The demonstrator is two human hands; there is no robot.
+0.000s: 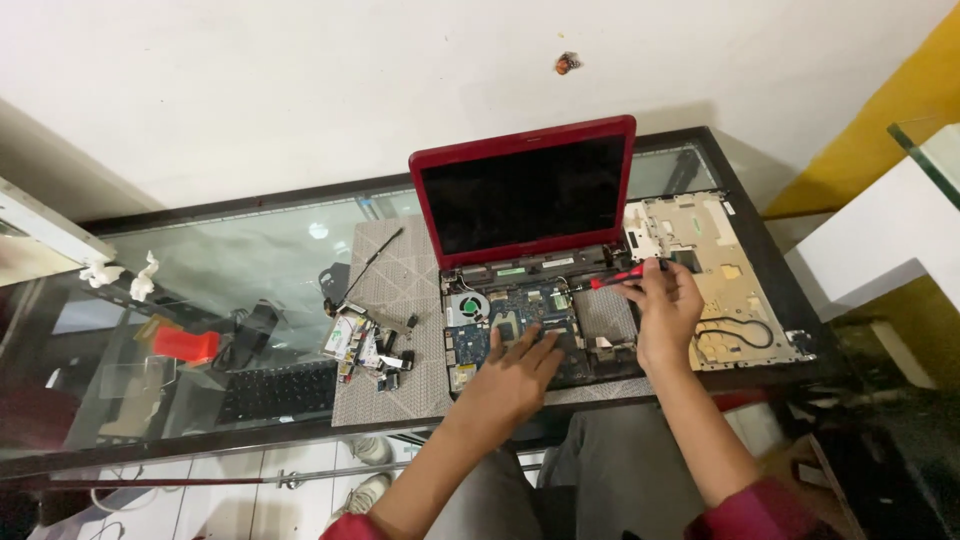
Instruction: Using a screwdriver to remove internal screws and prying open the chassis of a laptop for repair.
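Note:
A red laptop [525, 190] stands open on a grey mat [385, 290], its dark screen upright and its base stripped down to the bare motherboard [520, 310] with a round fan [467, 305]. My left hand [515, 375] rests flat on the front of the motherboard, fingers spread. My right hand [665, 305] grips a red-handled screwdriver [625, 276] whose tip points left at the right hinge area of the laptop.
The removed beige palm-rest cover [715, 290] lies upside down to the right of the laptop. Small boards, screws and loose parts [370, 350] sit on the mat's left side. All rests on a glass table [220, 260] with a keyboard and red object beneath.

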